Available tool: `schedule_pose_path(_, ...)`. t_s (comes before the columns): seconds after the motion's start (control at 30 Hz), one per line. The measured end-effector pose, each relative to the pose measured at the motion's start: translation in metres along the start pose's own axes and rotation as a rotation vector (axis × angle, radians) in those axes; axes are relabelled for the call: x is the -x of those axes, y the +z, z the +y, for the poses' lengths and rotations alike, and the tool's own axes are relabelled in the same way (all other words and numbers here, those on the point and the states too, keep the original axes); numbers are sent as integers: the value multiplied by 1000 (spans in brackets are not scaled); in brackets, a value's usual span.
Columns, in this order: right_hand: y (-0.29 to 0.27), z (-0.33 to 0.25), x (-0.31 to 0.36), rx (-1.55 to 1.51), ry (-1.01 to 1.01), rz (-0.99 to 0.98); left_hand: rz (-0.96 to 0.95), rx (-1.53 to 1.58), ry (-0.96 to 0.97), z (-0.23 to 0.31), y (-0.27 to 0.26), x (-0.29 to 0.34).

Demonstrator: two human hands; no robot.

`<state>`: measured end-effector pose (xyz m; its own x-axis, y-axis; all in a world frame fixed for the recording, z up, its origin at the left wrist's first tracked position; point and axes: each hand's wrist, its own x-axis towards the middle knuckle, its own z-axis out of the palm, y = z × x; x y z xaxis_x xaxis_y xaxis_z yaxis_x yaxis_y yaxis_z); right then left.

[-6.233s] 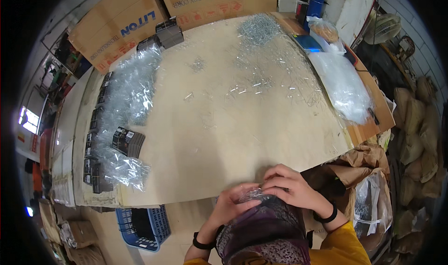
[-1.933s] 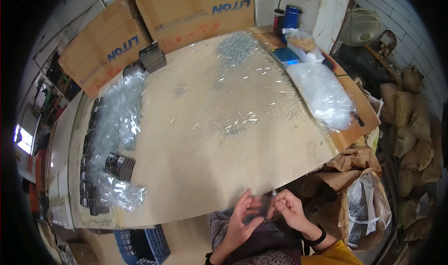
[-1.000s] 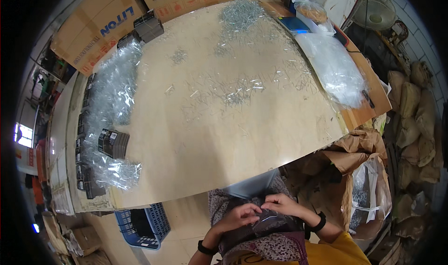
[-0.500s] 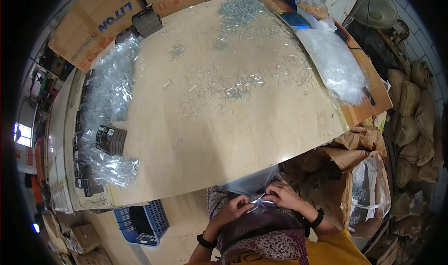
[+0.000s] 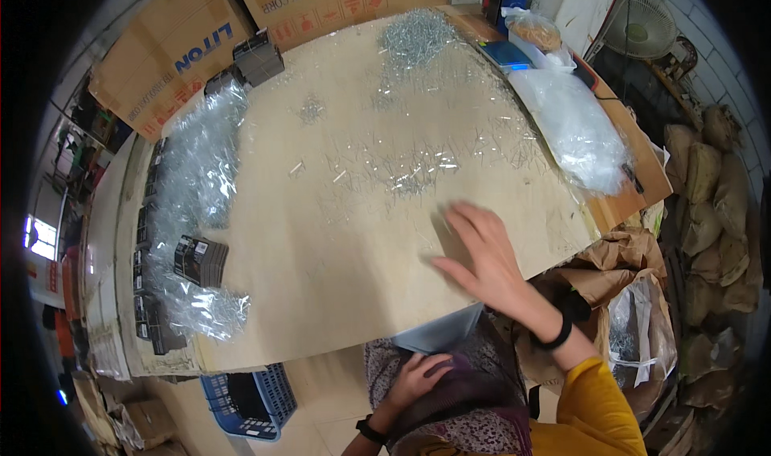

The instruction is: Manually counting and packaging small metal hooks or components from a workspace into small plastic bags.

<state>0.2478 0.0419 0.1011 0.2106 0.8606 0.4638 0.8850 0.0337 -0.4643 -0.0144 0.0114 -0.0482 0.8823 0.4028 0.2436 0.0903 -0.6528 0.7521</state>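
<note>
Standing over the near right part of the pale wooden tabletop (image 5: pixel 305 255), the right hand (image 5: pixel 475 255) shows a wide gap between thumb and fingers, with no item visible in it. Fingertip contact with the surface cannot be confirmed. The thin, shiny, silver wire pieces (image 5: pixel 411 185) lie loose and scattered just beyond the fingertips; a dense heap of similar silver wire (image 5: pixel 416 40) sits at the far edge. The left hand (image 5: pixel 416 380) is at the lap, fingers curled, beside the grey-blue smooth tray (image 5: pixel 438 331) at the near table edge; whether it grips anything cannot be determined. Handling: the scattered pieces should be light, stiff yet springy, slippery and apt to tangle. Pinch a single piece at mid-length, between thumb and index fingertip, clear of the ends.
</note>
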Motion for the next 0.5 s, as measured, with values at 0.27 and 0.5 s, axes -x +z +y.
schedule_pose_path(0.27, 70, 60, -85, 177, -96, -186, 143, 176, -244, 19, 6, -11)
schedule_pose_path(0.5, 33, 17, -23, 44, -298, -282, 189, 366, -349, 33, -5, -23)
